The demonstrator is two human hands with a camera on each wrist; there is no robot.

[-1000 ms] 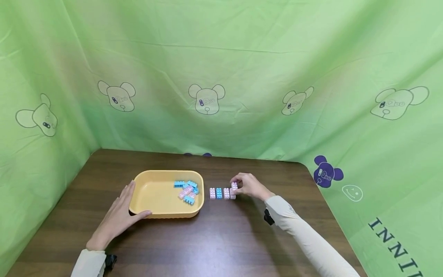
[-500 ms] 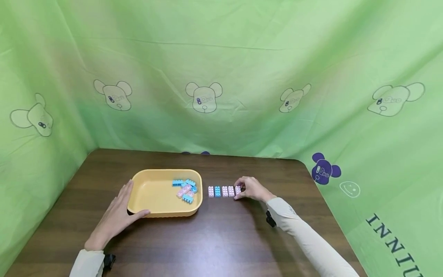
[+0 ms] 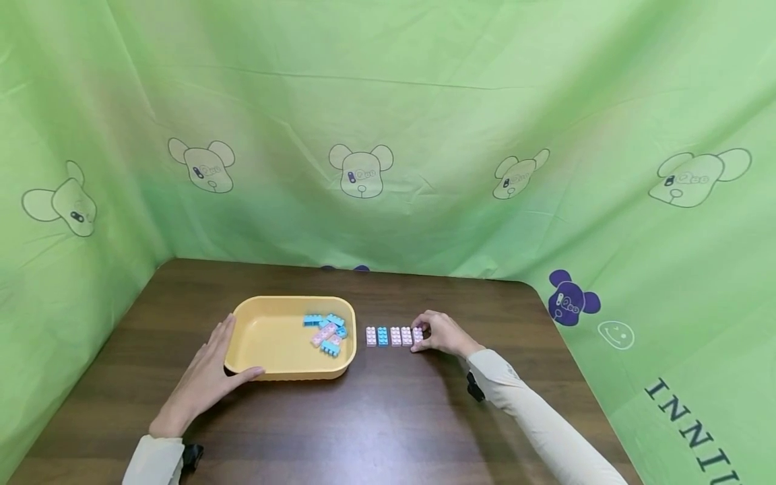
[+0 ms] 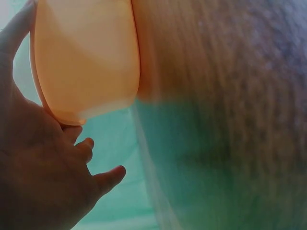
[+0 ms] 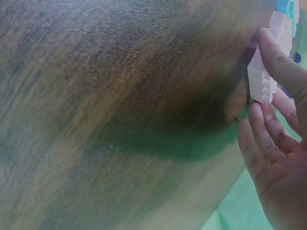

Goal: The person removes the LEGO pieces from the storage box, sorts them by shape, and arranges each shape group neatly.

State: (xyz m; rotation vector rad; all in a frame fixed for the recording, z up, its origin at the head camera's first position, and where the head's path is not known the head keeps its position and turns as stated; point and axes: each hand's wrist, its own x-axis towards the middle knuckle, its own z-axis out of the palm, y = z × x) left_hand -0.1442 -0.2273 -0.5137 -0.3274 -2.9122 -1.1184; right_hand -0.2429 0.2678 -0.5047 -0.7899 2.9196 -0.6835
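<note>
My right hand (image 3: 445,335) pinches a pink toy brick (image 3: 417,335) between thumb and fingers, at the right end of a row on the table. Left of it in the row lie two pink bricks side by side, then a blue brick (image 3: 382,337) and a pink brick (image 3: 371,337) at the left end. The right wrist view shows the thumb against the side of the pale pink bricks (image 5: 260,84). My left hand (image 3: 203,377) rests against the left end of a yellow tray (image 3: 291,376), its fingers extended along the side and the thumb at the near rim.
Inside the tray's right half lies a loose pile of blue bricks (image 3: 330,348) and pink bricks (image 3: 323,335). A brown wooden table (image 3: 376,431) bears everything. Green printed curtains (image 3: 424,236) stand round its back and sides.
My right hand has brought the pink brick down and to the right, from over the row to its right end. Over the last half second it stays there. The left hand keeps its place.
</note>
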